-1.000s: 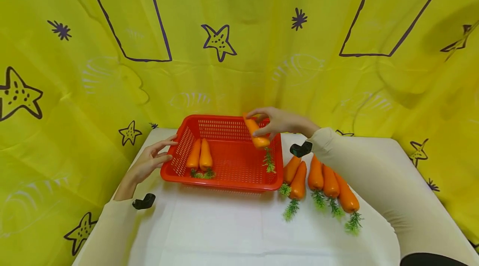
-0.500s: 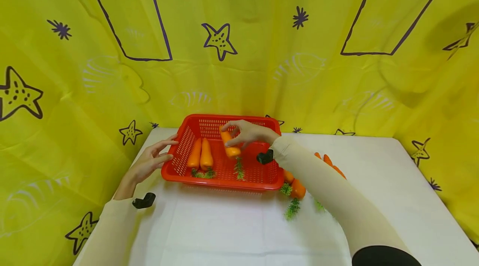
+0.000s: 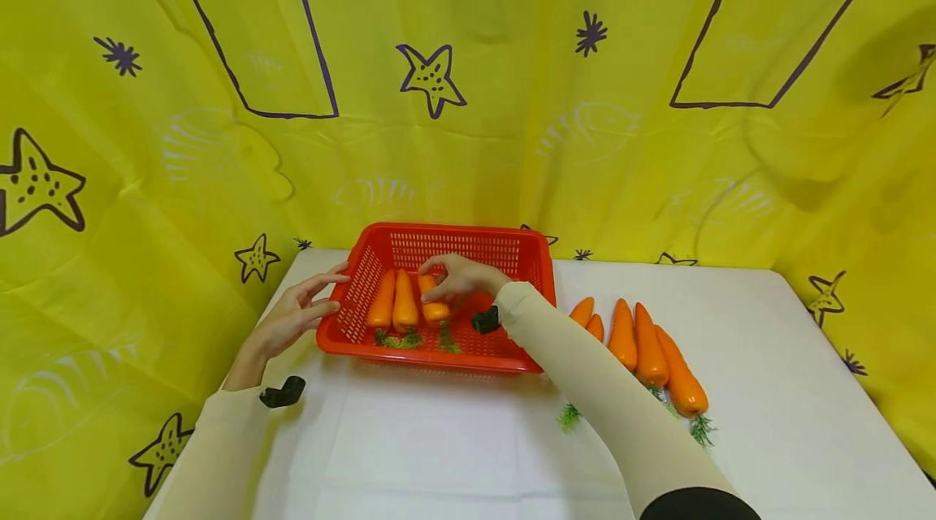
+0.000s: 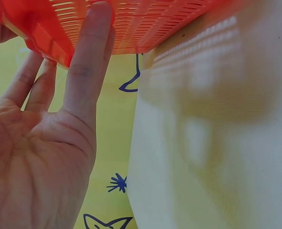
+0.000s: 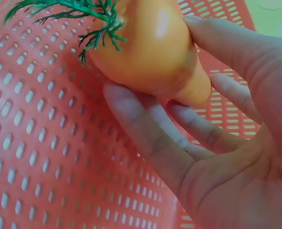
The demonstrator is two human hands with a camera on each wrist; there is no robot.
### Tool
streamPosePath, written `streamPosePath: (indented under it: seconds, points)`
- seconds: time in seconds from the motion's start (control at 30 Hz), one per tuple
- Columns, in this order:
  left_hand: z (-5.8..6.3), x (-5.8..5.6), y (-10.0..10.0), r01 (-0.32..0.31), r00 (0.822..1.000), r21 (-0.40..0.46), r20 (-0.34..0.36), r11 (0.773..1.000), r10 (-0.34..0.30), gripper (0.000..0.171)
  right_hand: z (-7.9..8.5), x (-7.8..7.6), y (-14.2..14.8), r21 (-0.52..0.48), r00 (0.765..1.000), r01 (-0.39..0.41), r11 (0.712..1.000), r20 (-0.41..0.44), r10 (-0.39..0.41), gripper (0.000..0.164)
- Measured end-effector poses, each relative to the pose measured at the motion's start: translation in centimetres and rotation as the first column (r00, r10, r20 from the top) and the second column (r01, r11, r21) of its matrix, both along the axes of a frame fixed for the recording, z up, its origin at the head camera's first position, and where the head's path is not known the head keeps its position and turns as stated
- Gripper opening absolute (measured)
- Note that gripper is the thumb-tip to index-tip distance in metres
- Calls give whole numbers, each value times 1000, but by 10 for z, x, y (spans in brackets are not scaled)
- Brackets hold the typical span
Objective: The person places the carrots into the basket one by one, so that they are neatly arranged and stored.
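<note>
My right hand point(image 3: 464, 276) is inside the red plastic basket point(image 3: 468, 362) and holds an orange carrot point(image 3: 436, 312) with green leaves between thumb and fingers. In the right wrist view the carrot point(image 5: 150, 47) lies close over the slotted basket floor; whether it touches cannot be told. Left of it, two more carrots point(image 3: 405, 305) lie side by side in the basket, tips away from me. My left hand point(image 3: 292, 315) is at the basket's left side. Its fingers are straight and touch the outer wall in the left wrist view, with the palm point(image 4: 40, 157) facing the camera.
Several carrots point(image 3: 682, 378) lie on the white tabletop point(image 3: 439, 447) right of the basket, some partly covered by my right sleeve point(image 3: 607, 398). A yellow curtain point(image 3: 497, 162) with drawn stars hangs behind the table and along its sides.
My right hand has carried the carrot leftward from the basket's right end and lowered it beside the two lying carrots. The left hand stays at the basket's side.
</note>
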State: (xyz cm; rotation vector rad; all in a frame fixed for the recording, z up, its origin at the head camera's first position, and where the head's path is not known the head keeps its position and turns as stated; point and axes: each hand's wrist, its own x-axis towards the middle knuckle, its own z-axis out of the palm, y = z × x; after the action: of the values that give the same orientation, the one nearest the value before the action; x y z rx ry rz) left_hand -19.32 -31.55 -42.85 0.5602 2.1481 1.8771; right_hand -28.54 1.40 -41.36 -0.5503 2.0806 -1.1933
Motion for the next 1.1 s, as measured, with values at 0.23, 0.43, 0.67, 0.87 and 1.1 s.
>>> streamPosePath:
  seconds: [0.23,0.43,0.67,0.87,1.1]
  points:
    - [-1,-1,0,-7,1000,-34,-7,999,7,45,-10,-1,-6,5,998,42,999,49,-42,61]
    - [0,-2,0,-15,1000,-39,-6,999,15,46,-9,1,-8,11,997,58,998,56,-58,60]
    - [-1,-1,0,-23,1000,-38,7,999,23,46,-8,3,-9,19,997,56,998,54,-57,58]
    - [0,0,0,-24,1000,-32,12,999,24,46,-8,4,-8,21,998,39,999,47,-40,58]
    - [0,0,1,-24,1000,-42,5,999,24,46,-7,4,-7,20,998,40,999,52,-41,59]
